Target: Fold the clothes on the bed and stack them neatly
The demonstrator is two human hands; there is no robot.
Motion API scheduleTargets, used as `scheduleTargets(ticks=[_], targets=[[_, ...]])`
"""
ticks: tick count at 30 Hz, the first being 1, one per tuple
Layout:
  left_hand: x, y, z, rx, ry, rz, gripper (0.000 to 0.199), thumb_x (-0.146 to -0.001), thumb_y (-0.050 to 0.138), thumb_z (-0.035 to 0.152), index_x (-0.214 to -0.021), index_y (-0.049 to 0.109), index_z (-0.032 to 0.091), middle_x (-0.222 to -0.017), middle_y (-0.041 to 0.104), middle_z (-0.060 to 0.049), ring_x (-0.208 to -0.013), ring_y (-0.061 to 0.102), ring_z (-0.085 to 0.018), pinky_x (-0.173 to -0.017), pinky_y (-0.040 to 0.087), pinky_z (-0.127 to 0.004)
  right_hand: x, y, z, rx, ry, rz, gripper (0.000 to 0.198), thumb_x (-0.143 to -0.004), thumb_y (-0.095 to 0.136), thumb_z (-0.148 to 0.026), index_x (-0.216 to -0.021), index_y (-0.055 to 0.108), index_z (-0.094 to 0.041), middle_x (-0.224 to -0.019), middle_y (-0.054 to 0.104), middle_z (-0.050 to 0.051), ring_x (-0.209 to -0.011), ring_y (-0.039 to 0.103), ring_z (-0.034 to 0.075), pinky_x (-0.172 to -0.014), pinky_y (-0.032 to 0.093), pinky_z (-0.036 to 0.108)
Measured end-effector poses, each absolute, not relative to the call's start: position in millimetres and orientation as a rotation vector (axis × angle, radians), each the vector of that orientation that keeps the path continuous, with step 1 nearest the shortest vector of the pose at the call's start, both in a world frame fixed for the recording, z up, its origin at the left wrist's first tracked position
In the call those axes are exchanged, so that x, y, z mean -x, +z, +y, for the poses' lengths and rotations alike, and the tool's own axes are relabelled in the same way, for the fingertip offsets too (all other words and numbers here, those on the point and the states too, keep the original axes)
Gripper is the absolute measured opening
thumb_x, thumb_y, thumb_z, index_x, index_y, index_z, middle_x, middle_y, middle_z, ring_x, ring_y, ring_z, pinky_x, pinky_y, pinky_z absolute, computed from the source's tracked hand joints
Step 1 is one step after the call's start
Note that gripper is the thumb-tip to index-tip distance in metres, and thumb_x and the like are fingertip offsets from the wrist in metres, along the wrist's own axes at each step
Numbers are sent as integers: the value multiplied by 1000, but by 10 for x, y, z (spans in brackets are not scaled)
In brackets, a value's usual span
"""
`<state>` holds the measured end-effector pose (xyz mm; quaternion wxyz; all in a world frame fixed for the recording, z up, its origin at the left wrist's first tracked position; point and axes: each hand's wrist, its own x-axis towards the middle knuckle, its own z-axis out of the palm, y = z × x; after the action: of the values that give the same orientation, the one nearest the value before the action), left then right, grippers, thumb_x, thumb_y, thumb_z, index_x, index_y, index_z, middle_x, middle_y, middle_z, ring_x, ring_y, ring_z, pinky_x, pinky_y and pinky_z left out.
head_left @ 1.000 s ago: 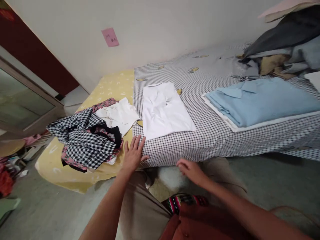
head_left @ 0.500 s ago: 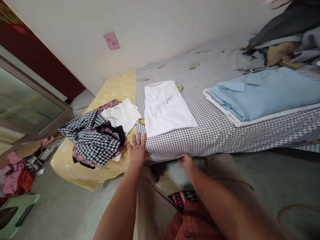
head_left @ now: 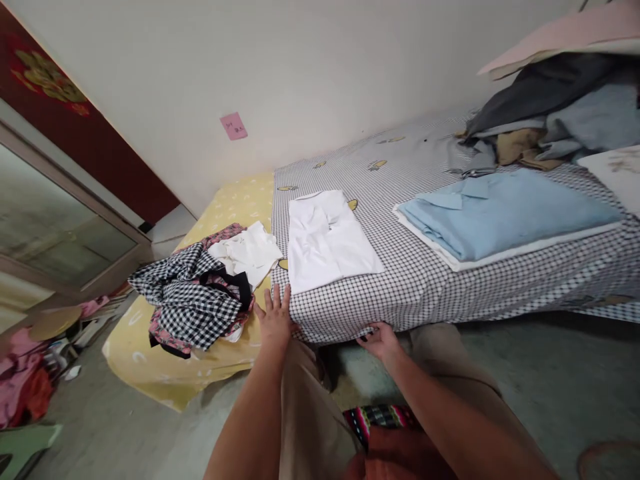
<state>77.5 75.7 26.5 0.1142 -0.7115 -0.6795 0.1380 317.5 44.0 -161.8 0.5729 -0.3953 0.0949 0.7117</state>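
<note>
My left hand [head_left: 275,323] rests flat with fingers spread at the bed's front edge, where the yellow sheet [head_left: 135,360] meets the black-and-white checked bedsheet [head_left: 410,293]. Just beyond its fingertips lies a folded white shirt [head_left: 330,247]. My right hand [head_left: 383,343] is at the hanging hem of the checked bedsheet, fingers curled on the cloth edge and thumb below. Left of my left hand is a loose heap with a checked garment [head_left: 195,307] and a crumpled white garment [head_left: 247,250]. A folded light-blue shirt [head_left: 505,213] lies on white cloth to the right.
Dark and grey clothes [head_left: 540,100] are piled at the back right beneath a pink item [head_left: 575,33]. A wall [head_left: 350,73] bounds the bed's far side. On the floor at left are a green stool [head_left: 27,443] and pink and red cloths [head_left: 25,380].
The view has tilted up, so the bed sits lower in the picture. My right hand stays at the bedsheet hem, its thumb and fingers now farther apart. My left hand remains flat.
</note>
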Motion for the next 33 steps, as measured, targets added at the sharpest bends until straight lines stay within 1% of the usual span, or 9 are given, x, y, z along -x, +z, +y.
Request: scheduleTargets(ticks=[4,10,15,20,26,29,33], targets=[[-763,253,769,2094,399,-1995,108,-77,76,39,-162,10,29,-172,11,-12,-158,14,-38,-121,19,-70,-3226,-1524,395,979,1695,339,29,-65,52,-12,-89,53,-29,-100,63,1,-99,61,21,-100,49,49],[-745,235,787,2096,388,-1973,107,-78,76,40,-162,10,27,-172,10,-13,-158,14,-38,-120,20,-70,-3242,-1414,372,974,1689,382,32,-67,53,-14,-95,53,-29,-111,61,3,-103,61,20,-99,50,48],[-745,233,812,2082,435,-1989,108,-79,75,43,-162,8,28,-172,8,-12,-158,12,-37,-120,20,-70,-3237,-1372,365,963,1691,390,31,-68,53,-16,-96,53,-29,-111,61,3,-103,61,19,-99,51,47],[-761,261,819,2086,439,-1972,106,-80,74,44,-162,9,28,-171,10,-14,-157,14,-38,-119,22,-71,-3235,-1351,351,934,1706,378,30,-67,54,-16,-95,54,-27,-108,63,3,-99,63,19,-93,53,45],[-814,318,812,2053,506,-1991,106,-80,74,48,-162,10,28,-172,9,-12,-157,16,-37,-119,23,-70,-3229,-1365,362,901,1715,358,29,-67,53,-16,-94,54,-28,-105,65,2,-96,64,19,-90,54,46],[-829,326,810,2043,502,-1966,108,-79,76,49,-162,9,27,-171,10,-14,-157,17,-38,-119,25,-70,-3229,-1380,365,888,1720,344,29,-66,53,-16,-93,54,-28,-104,65,2,-96,63,19,-91,54,47],[-847,337,811,2038,524,-1971,111,-78,76,51,-162,8,25,-171,9,-16,-157,17,-39,-116,30,-69,-3231,-1381,368,882,1725,348,30,-66,53,-16,-94,54,-28,-104,65,2,-97,63,20,-92,54,47]])
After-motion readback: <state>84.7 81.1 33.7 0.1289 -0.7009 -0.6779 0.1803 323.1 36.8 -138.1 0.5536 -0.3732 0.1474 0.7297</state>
